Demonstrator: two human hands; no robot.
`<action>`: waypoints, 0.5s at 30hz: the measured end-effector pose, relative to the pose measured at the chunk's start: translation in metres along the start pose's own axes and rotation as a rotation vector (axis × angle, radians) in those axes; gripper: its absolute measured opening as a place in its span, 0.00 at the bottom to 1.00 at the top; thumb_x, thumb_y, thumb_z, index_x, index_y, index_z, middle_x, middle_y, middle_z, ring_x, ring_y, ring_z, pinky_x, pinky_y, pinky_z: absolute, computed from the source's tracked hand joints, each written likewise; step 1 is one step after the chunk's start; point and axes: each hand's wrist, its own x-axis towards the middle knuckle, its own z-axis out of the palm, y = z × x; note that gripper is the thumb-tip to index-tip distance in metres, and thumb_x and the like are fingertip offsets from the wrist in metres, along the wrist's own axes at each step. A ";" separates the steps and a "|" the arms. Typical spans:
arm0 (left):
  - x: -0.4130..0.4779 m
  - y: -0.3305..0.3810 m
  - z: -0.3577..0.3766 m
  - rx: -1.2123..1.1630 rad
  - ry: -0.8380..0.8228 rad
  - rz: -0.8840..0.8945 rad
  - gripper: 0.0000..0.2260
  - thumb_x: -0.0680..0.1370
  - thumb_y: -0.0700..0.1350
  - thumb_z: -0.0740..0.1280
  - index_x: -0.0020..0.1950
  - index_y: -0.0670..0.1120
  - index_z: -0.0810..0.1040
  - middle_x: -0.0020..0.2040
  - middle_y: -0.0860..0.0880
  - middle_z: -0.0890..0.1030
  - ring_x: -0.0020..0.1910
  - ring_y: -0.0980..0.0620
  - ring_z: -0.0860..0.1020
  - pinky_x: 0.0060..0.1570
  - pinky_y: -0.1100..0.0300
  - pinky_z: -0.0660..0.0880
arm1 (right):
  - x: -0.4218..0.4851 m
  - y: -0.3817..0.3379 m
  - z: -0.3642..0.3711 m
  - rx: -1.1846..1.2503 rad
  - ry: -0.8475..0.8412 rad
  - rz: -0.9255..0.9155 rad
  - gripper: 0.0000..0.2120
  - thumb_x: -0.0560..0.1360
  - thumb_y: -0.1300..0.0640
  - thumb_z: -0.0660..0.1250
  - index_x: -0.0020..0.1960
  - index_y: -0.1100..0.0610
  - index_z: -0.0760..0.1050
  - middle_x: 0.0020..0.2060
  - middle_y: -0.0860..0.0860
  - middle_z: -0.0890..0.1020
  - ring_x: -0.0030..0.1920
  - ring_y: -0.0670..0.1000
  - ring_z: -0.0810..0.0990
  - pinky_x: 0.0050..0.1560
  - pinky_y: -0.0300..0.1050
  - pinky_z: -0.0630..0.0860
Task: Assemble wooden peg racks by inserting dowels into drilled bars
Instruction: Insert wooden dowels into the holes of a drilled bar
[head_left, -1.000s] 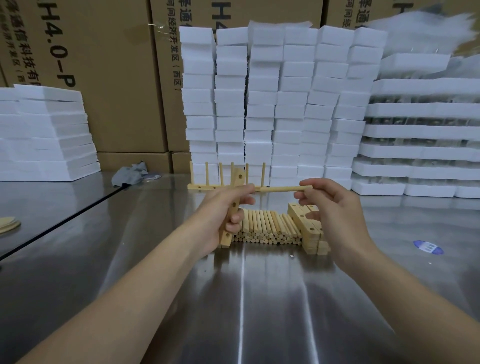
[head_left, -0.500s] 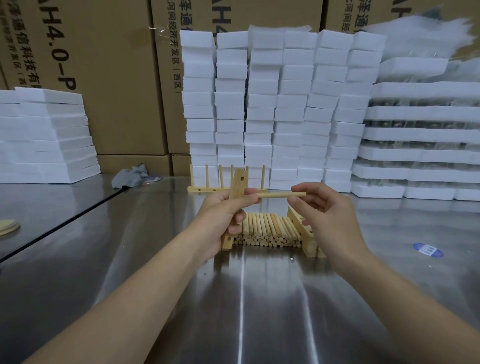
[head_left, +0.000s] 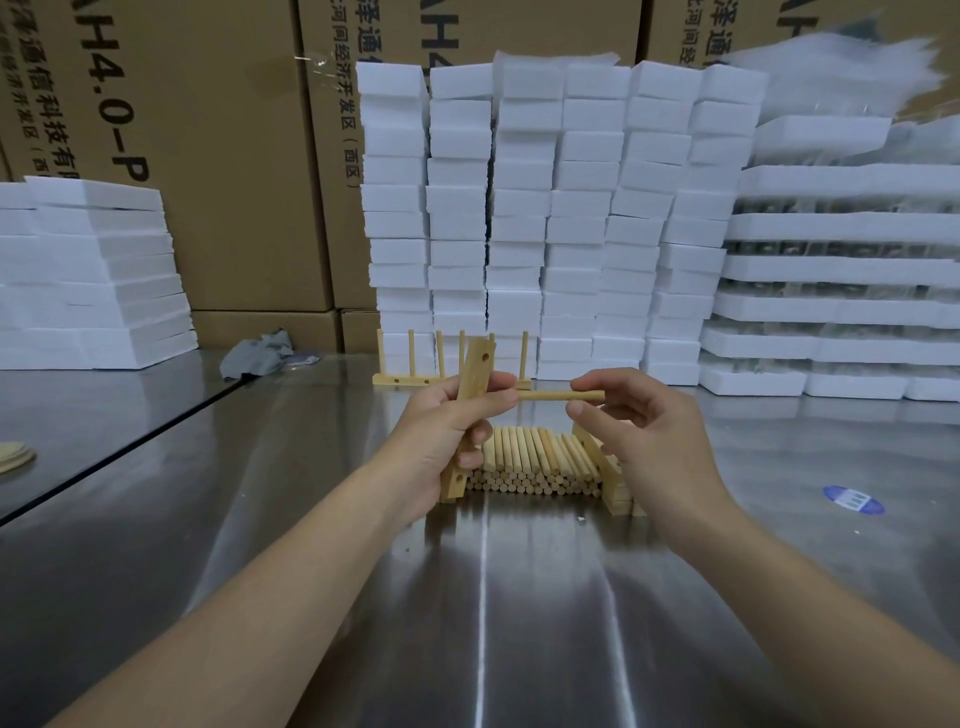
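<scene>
L hand (head_left: 441, 431) grips bar (head_left: 470, 415) upright; R hand (head_left: 644, 441) pinches dowel (head_left: 558, 396), lying sideways, tip pointing at bar's hole

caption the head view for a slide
Left hand grips a drilled bar; right hand holds a dowel level toward it.

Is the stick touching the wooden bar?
Cannot tell. In the head view, one end of the stick goes behind the fingers of the left hand gripping the bar, so the spot where they would meet is hidden.
</scene>
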 end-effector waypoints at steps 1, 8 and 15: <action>0.000 0.000 0.000 0.012 -0.008 -0.002 0.06 0.77 0.39 0.78 0.52 0.46 0.88 0.37 0.52 0.80 0.30 0.57 0.70 0.24 0.65 0.66 | 0.000 0.000 0.000 0.004 0.000 0.004 0.08 0.76 0.62 0.77 0.50 0.49 0.86 0.44 0.48 0.87 0.48 0.56 0.83 0.48 0.42 0.78; 0.001 -0.001 -0.001 0.016 -0.006 -0.005 0.03 0.77 0.39 0.78 0.47 0.47 0.88 0.42 0.48 0.81 0.29 0.56 0.70 0.23 0.65 0.66 | 0.002 0.001 -0.002 0.038 0.026 0.018 0.08 0.76 0.61 0.77 0.50 0.49 0.86 0.43 0.45 0.87 0.42 0.43 0.81 0.43 0.35 0.78; 0.003 0.000 -0.003 -0.028 0.000 -0.033 0.04 0.80 0.40 0.74 0.53 0.42 0.86 0.45 0.46 0.84 0.29 0.56 0.71 0.22 0.65 0.65 | 0.002 0.001 -0.003 0.060 0.023 -0.002 0.06 0.77 0.61 0.77 0.50 0.50 0.86 0.41 0.45 0.87 0.41 0.42 0.82 0.42 0.33 0.78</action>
